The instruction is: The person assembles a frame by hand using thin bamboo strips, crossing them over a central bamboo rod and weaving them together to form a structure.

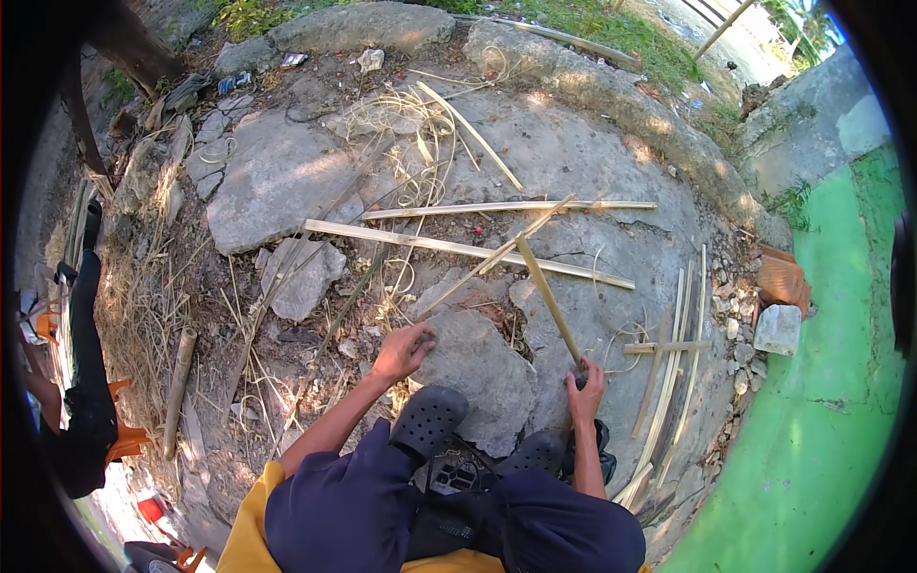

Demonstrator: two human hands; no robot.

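Observation:
My right hand (586, 390) is closed around the lower end of an olive-tan bamboo stick (552, 304). The stick slants up and away to the left, and its far end meets the pale bamboo strips lying on the ground. A small dark patch shows at the grip; I cannot make out what it is. My left hand (405, 351) hovers beside a flat broken slab (473, 368), its fingers loosely bent and apart, with nothing visible in them. Ahead, a long split bamboo strip (458, 250) lies across the ground, crossed by a thinner strip (511, 248).
Curly bamboo shavings (396, 115) are heaped at the far middle. More strips (673, 368) lie to the right, near a white block (778, 329) and a green-painted surface (764, 458). A thick bamboo piece (179, 392) lies left. Another person's dark-clothed leg (86, 353) shows at far left.

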